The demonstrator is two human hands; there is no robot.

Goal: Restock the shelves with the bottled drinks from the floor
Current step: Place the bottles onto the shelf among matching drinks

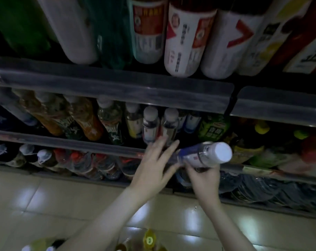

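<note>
right hand (205, 178) grips a white-capped bottle (204, 154), held sideways just before the middle shelf (63, 142), not yet shelved. left hand (153, 163) fingers straight, beside the bottle's base. shelves look mostly full. spare bottles (149, 240) remain on the floor (45, 196), so work is left.

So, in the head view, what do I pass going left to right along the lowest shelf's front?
White-capped dark bottles → red-capped clear bottles → left hand → white-capped bottle with a blue label, held on its side. The right hand sits under that bottle, so it is left out.
</note>
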